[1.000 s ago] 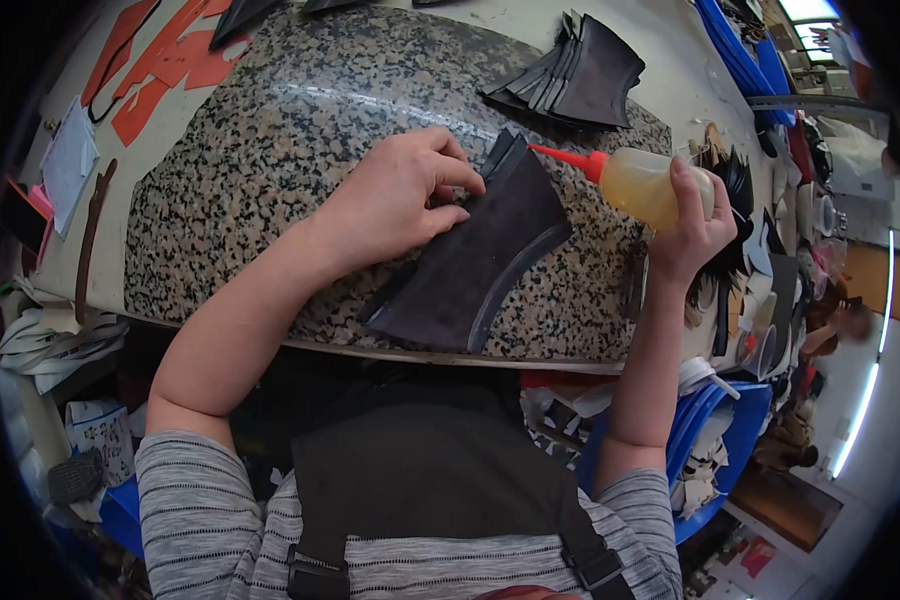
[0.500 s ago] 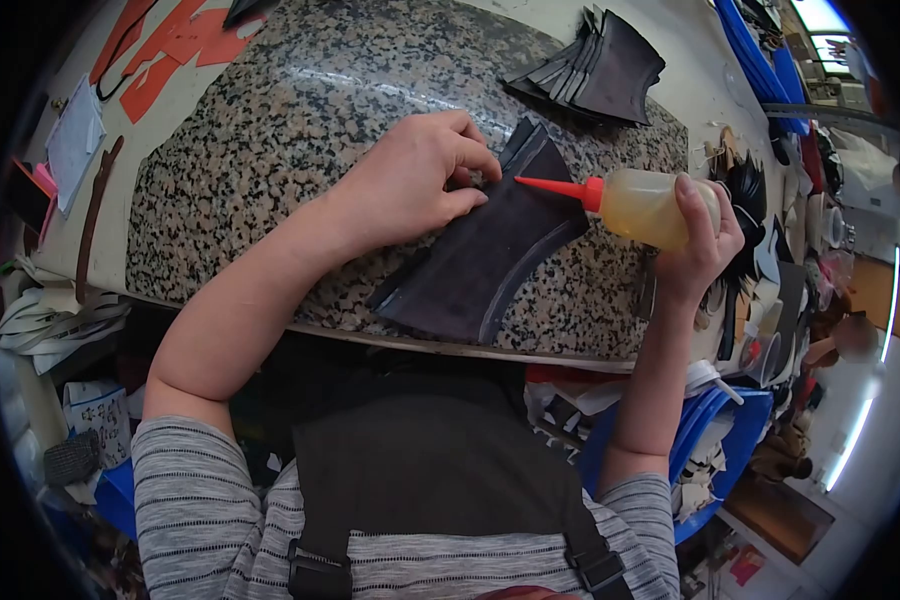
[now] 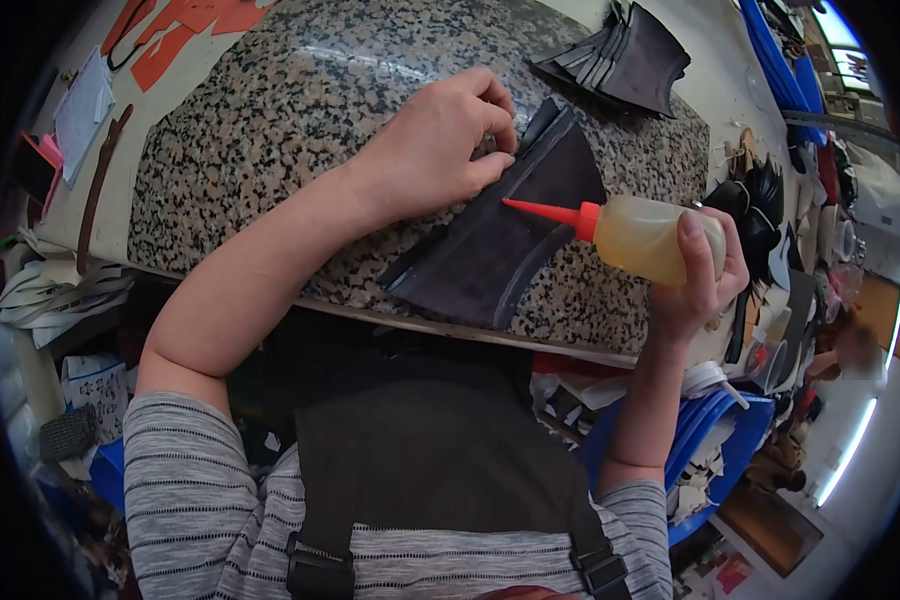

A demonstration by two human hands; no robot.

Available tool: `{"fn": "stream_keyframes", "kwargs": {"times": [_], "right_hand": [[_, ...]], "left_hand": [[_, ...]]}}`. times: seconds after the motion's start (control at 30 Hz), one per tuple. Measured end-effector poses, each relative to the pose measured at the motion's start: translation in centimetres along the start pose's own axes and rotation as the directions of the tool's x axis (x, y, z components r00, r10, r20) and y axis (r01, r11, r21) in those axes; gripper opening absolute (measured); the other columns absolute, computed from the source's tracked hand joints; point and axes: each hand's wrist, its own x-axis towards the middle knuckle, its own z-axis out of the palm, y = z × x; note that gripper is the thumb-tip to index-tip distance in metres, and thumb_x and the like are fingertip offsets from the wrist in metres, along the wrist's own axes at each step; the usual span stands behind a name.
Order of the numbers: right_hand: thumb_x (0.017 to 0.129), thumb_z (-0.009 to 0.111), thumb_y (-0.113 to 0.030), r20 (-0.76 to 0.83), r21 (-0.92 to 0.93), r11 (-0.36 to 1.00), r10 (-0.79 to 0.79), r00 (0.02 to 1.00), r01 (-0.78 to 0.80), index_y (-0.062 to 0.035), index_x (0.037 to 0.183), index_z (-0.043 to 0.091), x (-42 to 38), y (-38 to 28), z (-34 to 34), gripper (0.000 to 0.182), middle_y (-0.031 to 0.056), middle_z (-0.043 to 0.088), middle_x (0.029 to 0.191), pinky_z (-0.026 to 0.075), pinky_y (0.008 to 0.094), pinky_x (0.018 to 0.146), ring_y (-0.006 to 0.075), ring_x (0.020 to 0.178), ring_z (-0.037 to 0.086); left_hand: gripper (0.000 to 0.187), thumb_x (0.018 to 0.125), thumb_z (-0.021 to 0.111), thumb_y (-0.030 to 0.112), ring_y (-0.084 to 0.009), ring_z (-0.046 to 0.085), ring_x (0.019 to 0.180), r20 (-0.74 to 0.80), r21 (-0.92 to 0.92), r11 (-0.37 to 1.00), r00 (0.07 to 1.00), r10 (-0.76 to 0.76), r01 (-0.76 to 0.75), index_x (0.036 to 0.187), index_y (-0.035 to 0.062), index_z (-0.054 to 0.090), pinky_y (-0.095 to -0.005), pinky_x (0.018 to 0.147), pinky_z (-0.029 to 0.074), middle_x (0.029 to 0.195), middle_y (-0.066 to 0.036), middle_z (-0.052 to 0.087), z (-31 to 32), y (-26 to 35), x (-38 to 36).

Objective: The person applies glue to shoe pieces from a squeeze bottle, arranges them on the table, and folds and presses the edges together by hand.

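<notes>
The red-tipped nozzle of the translucent squeeze bottle of yellowish liquid [image 3: 655, 238], gripped in the right hand [image 3: 708, 282], has shifted nearer along the left margin of the dark, curved, leather-like pieces [image 3: 485, 245] on the speckled granite slab [image 3: 260, 135]; application appears partway along. The left hand [image 3: 440, 142] curls at that margin; whether it pinches is unclear.

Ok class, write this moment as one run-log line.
left hand: at edge of dark panels; right hand: holding squeeze bottle; red nozzle: over panels, contact unclear; second stack: farther back
</notes>
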Motion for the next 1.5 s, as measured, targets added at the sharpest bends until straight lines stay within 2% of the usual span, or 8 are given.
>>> {"fn": "stream_keyframes", "kwargs": {"times": [0.17,0.67,0.77,1.0,1.03,1.17,1.33,1.5], "right_hand": [[0.08,0.075,-0.025,0.022,-0.045,0.997,-0.068,0.997,0.069,0.0043,0.09,0.061,-1.4,0.3,0.1,0.034,0.006,0.064,0.074,0.044,0.0215,0.064,0.01,0.065,0.057],[0.078,0.075,-0.024,0.085,0.061,0.998,-0.001,0.996,-0.004,0.0019,0.09,0.059,-5.3,-0.9,0.9,0.033,0.0049,0.059,0.077,0.041,0.021,0.066,0.0098,0.069,0.053],[0.077,0.074,-0.024,-0.002,0.075,0.997,0.021,1.0,-0.02,0.0019,0.089,0.058,-5.2,-1.1,1.1,0.032,0.0051,0.057,0.077,0.04,0.021,0.066,0.0097,0.068,0.051],[0.076,0.075,-0.026,0.109,0.168,0.985,0.006,0.994,-0.025,0.001,0.087,0.057,-7.2,-1.2,2.0,0.034,0.0086,0.055,0.079,0.043,0.0263,0.072,0.0152,0.075,0.052],[0.076,0.068,-0.024,0.132,0.098,0.995,-0.015,0.991,0.002,0.0032,0.089,0.056,-7.4,-1.1,1.7,0.033,0.0117,0.055,0.082,0.045,0.0274,0.074,0.0179,0.077,0.056],[0.075,0.077,-0.024,0.122,0.176,0.983,0.019,0.992,-0.04,0.0007,0.087,0.056,-7.7,-1.3,2.0,0.035,0.0075,0.051,0.08,0.044,0.0287,0.074,0.0165,0.076,0.052],[0.073,0.079,-0.023,0.233,0.255,0.961,0.05,0.971,-0.11,0.0005,0.087,0.055,-9.2,-2.2,2.3,0.036,0.0064,0.049,0.08,0.045,0.0299,0.071,0.0171,0.075,0.052],[0.072,0.067,-0.035,0.051,0.501,0.855,0.128,0.99,-0.137,0.0016,0.087,0.051,-8.1,-1.9,1.4,0.043,0.0081,0.046,0.079,0.046,0.032,0.074,0.0165,0.072,0.047]], "left_hand": [[0.008,0.078,0.07,0.005,-0.0176,0.06,0.079,0.032,-0.023,0.999,0.999,-0.033,0.034,0.085,0.0019,0.068,-0.0292,0.068,0.051,0.105,-0.007,0.059,0.0,0.1,0.0],[0.013,0.074,0.076,0.008,-0.0245,0.062,0.101,0.047,0.01,1.0,0.999,-0.019,0.018,0.079,0.0012,0.066,-0.0346,0.083,0.052,0.113,-0.01,0.059,0.6,-0.1,-0.2],[0.013,0.074,0.076,0.008,-0.0247,0.062,0.099,0.057,0.005,0.999,0.998,-0.035,0.035,0.075,0.0013,0.065,-0.0346,0.083,0.052,0.112,-0.01,0.059,0.6,-0.1,-0.2],[0.014,0.074,0.076,0.009,-0.0231,0.064,0.087,0.069,-0.013,0.998,0.996,-0.062,0.063,0.073,0.001,0.065,-0.0337,0.077,0.052,0.111,-0.009,0.06,0.4,0.2,-0.2],[0.014,0.074,0.076,0.009,-0.0229,0.064,0.086,0.067,-0.018,0.998,0.996,-0.063,0.065,0.073,0.001,0.065,-0.0337,0.076,0.052,0.111,-0.009,0.06,0.4,0.2,-0.2],[0.013,0.074,0.076,0.009,-0.0227,0.064,0.084,0.08,-0.03,0.995,0.993,-0.09,0.093,0.073,0.0007,0.065,-0.0337,0.076,0.052,0.11,-0.009,0.061,0.3,0.4,-0.1],[0.012,0.075,0.074,0.008,-0.0234,0.065,0.085,0.091,-0.038,0.998,0.995,-0.047,0.05,0.076,0.0002,0.065,-0.0338,0.076,0.052,0.097,-0.01,0.065,0.4,-0.1,-0.2],[0.013,0.081,0.071,0.009,-0.0215,0.066,0.077,0.12,-0.193,0.972,0.986,-0.114,0.136,0.083,-0.0005,0.062,-0.0322,0.072,0.052,0.081,-0.01,0.066,-0.4,0.8,0.3]]}}
